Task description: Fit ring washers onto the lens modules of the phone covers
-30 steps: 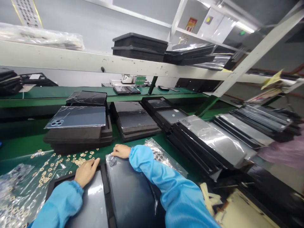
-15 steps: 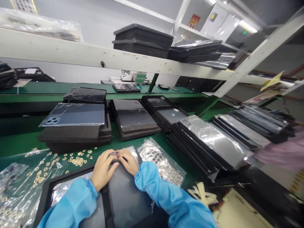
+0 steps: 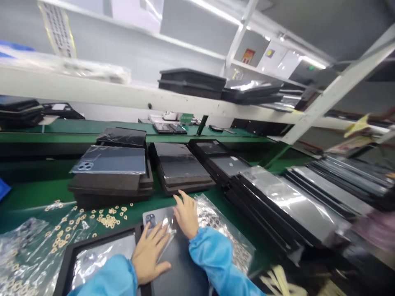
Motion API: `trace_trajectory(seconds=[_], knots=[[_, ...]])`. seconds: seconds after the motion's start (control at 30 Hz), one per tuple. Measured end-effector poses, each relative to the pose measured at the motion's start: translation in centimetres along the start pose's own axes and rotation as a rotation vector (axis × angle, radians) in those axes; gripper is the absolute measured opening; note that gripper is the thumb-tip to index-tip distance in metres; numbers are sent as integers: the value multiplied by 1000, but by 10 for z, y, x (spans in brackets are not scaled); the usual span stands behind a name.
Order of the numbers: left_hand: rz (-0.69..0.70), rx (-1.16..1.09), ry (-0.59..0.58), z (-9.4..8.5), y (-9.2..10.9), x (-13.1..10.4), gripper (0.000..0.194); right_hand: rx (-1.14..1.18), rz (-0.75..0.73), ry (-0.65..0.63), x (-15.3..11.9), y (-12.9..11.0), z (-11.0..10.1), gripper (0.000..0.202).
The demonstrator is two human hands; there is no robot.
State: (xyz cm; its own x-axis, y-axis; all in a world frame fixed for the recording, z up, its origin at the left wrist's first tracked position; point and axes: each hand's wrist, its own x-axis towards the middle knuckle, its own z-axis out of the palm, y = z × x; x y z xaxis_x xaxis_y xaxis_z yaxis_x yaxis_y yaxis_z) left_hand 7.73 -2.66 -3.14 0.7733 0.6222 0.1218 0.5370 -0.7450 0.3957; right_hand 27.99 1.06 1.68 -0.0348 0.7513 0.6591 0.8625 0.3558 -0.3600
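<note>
The green workbench (image 3: 52,185) spread beneath everything. Taking the tablet back panel as centre, a stack of film-covered panels (image 3: 286,201) leaned at two o'clock, a black foam tray (image 3: 66,263) lay just beside it at nine. The tablet back panel (image 3: 182,267) itself lay under both hands. At three o'clock sat a clear bag of rings (image 3: 226,234); the right sleeve (image 3: 212,250) beside it might have dragged it. The left hand (image 3: 151,253) was spread, palm down; the right hand (image 3: 187,213) had loosely bent fingers, its grip unclear. Crumpled film (image 3: 168,230) could have torn under uneven pulling. Loose rings (image 3: 109,220) at ten o'clock could have scratched the panel, if swept underneath.
</note>
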Motion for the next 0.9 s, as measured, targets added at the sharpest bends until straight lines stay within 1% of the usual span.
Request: trace_trajectory(seconds=[0.07, 0.1, 0.17, 0.23, 0.3, 0.37, 0.4, 0.47, 0.57, 0.63, 0.7, 0.73, 0.77, 0.8, 0.83, 0.87, 0.9], knots=[[-2, 13, 11, 2, 0, 13, 78, 32, -112, 42, 41, -7, -13, 24], [-7, 18, 18, 2, -1, 20, 78, 56, -174, 58, 65, -15, -20, 22], [-24, 29, 34, 1, -4, 30, 78, 106, -292, 90, 120, -38, -29, 22], [-44, 45, 47, 1, -6, 31, 79, 139, -383, 146, 178, -65, -36, 24], [-66, 70, 58, 2, -7, 21, 79, 161, -417, 239, 233, -84, -38, 29], [-89, 103, 66, 5, -6, 4, 79, 185, -416, 337, 276, -92, -37, 33], [-98, 121, 69, 6, -6, -5, 79, 197, -415, 377, 290, -93, -34, 33], [-105, 155, 75, 8, -6, -19, 81, 219, -419, 432, 308, -89, -27, 29], [-89, 197, 80, 6, -8, -28, 83, 234, -440, 451, 315, -84, -21, 19], [-58, 210, 74, 3, -10, -28, 81, 225, -450, 427, 314, -83, -24, 13], [-26, 208, 67, 0, -12, -27, 78, 251, -481, 382, 305, -82, -31, 10], [-14, 201, 66, -1, -12, -26, 76, 292, -493, 359, 294, -81, -35, 8], [-7, 191, 68, -1, -12, -25, 76, 351, -491, 332, 279, -79, -37, 7], [-5, 178, 72, 0, -12, -25, 75, 425, -465, 295, 258, -77, -36, 5], [-5, 164, 79, 1, -11, -24, 74, 503, -399, 238, 232, -75, -33, 3], [-7, 148, 87, 3, -11, -25, 73, 572, -304, 154, 200, -72, -28, 3], [-10, 133, 97, 5, -9, -25, 71, 632, -173, 30, 166, -69, -21, 4]])
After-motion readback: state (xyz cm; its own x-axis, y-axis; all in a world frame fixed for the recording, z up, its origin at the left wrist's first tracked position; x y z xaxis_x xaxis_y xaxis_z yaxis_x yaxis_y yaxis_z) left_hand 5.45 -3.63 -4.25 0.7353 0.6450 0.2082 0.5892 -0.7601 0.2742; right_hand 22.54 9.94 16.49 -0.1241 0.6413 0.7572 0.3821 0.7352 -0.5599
